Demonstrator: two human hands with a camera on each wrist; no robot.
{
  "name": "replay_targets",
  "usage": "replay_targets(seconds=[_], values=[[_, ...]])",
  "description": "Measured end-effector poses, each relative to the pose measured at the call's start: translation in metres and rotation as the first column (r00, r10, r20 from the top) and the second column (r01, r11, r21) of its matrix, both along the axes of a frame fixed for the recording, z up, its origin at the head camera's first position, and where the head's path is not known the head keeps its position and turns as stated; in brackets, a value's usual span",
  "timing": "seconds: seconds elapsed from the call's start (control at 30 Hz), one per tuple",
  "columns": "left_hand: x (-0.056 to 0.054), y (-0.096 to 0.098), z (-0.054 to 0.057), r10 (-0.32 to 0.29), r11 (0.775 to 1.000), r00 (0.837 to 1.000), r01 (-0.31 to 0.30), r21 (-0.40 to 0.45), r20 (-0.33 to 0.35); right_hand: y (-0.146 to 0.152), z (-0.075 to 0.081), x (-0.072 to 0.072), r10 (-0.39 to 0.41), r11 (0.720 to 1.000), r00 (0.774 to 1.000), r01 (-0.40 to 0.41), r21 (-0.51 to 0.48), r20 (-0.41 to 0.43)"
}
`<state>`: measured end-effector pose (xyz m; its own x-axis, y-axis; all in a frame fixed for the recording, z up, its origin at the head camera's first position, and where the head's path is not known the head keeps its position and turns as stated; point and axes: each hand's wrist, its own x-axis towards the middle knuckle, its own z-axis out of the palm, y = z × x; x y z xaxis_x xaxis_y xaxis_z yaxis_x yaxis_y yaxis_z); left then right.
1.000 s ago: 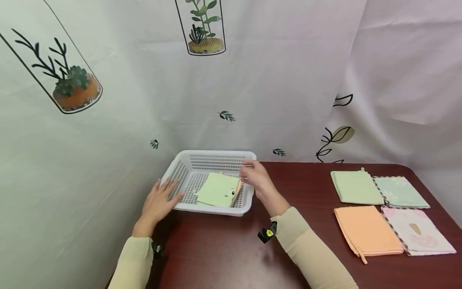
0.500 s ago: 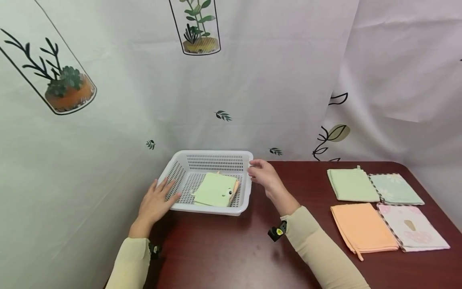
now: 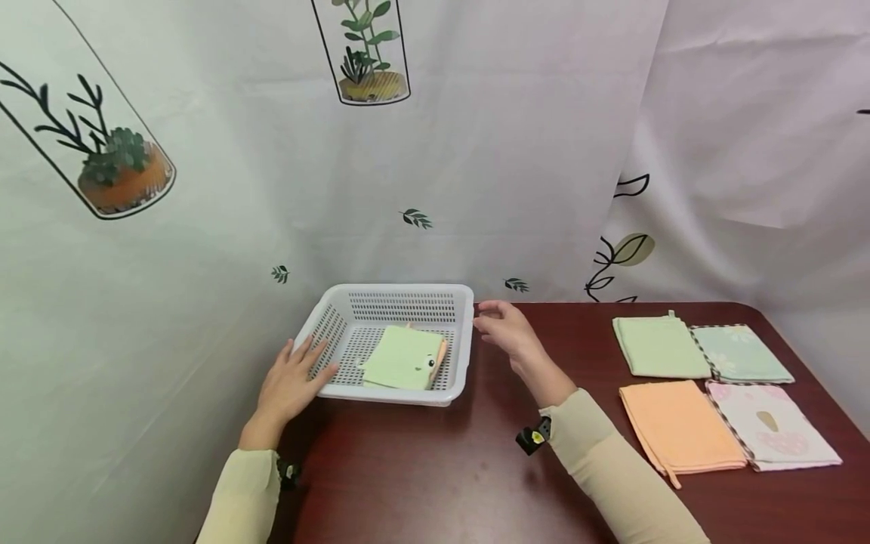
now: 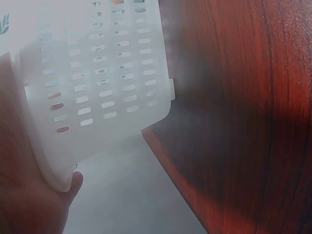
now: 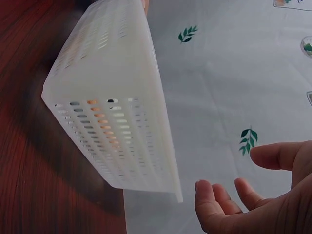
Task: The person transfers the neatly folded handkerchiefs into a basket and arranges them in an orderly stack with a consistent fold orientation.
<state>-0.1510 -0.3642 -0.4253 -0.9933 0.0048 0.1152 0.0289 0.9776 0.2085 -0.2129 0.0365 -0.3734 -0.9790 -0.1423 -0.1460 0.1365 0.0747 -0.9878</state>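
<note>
A white plastic basket with slotted walls stands at the back left of the table. Inside lies a folded pale green cloth with a cartoon eye, and orange cloth shows along its right edge. My left hand rests at the basket's left front corner, fingers spread over the rim. In the left wrist view the thumb is at the rim's corner. My right hand is held just right of the basket with nothing in it. The right wrist view shows its fingers loosely bent and apart from the basket wall.
To the right lie folded cloths: a green one, a mint one with flowers, an orange one and a white-and-pink one. A printed curtain hangs close behind the dark red table.
My right hand has moved from over the basket's right rim outward to the right, away from it. The left hand has stayed at the rim. The view has shifted slightly to the right.
</note>
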Motion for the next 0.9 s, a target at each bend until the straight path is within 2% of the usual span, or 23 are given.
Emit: replay_targets(seconds=[0.3, 0.57, 0.9], values=[[0.0, -0.001, -0.001, 0.003, 1.0, 1.0, -0.003, 0.003, 0.0, 0.009, 0.0, 0.001, 0.0, 1.0, 1.0, 0.0, 0.006, -0.017], [-0.002, -0.002, -0.002, -0.012, 1.0, 1.0, 0.012, -0.01, -0.006, 0.017, 0.007, 0.008, 0.013, 0.999, 1.0, -0.012, 0.033, -0.024], [0.0, -0.001, -0.001, -0.01, 1.0, 1.0, 0.01, -0.012, -0.024, 0.027, 0.004, 0.013, 0.021, 0.999, 0.998, -0.018, 0.049, -0.053]])
